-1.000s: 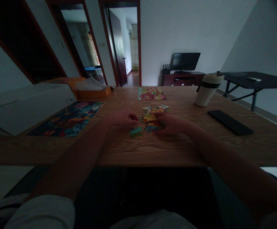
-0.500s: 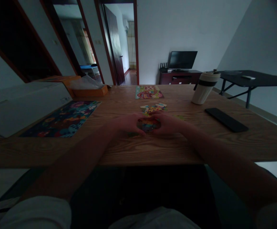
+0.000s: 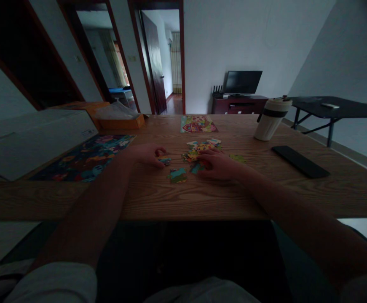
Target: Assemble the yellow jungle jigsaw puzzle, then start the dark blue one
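My left hand (image 3: 147, 155) rests on the wooden table with its fingers curled around a few small jigsaw puzzle pieces (image 3: 164, 160), seen at the fingertips. To the right, my right hand (image 3: 217, 164) has bent fingers around more puzzle pieces, partly hidden; a teal piece (image 3: 197, 168) shows beside its thumb. Between the hands and nearer me lies a teal and green section of puzzle (image 3: 178, 175). Just beyond my right hand is a heap of mixed, mostly yellow pieces (image 3: 200, 146). A green piece (image 3: 238, 158) lies right of that hand.
A pink picture sheet (image 3: 199, 123) lies farther back. At left are a dark blue picture board (image 3: 107, 147), a white box (image 3: 57, 128) and an orange box (image 3: 123, 123) holding clear plastic. At right stand a tumbler (image 3: 269, 122) and a flat black object (image 3: 300, 161).
My hands were together around a cluster of pieces. They have parted: the left has moved left with a few pieces, and the teal and green section now shows between them.
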Demonstrator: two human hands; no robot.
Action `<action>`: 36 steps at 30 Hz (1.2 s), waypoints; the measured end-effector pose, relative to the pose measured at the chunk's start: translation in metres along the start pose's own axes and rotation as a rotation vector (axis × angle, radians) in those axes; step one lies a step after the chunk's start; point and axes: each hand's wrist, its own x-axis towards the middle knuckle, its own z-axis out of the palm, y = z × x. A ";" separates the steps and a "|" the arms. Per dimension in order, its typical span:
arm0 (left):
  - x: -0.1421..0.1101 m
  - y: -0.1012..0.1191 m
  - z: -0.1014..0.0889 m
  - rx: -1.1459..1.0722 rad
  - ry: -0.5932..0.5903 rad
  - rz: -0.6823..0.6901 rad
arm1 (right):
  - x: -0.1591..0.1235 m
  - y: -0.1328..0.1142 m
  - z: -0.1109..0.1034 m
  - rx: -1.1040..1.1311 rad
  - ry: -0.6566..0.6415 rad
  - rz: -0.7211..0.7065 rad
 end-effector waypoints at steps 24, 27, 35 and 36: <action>0.013 0.029 0.024 -0.069 0.121 0.237 | 0.001 0.034 -0.007 0.057 0.010 -0.060; 0.012 0.037 0.028 -0.110 0.095 0.317 | 0.001 0.038 -0.011 0.134 0.053 -0.043; 0.009 0.047 0.030 -0.086 0.066 0.416 | 0.000 0.030 -0.006 0.165 0.001 -0.107; 0.009 0.048 0.030 -0.075 0.071 0.418 | 0.000 0.029 -0.006 0.169 -0.017 -0.106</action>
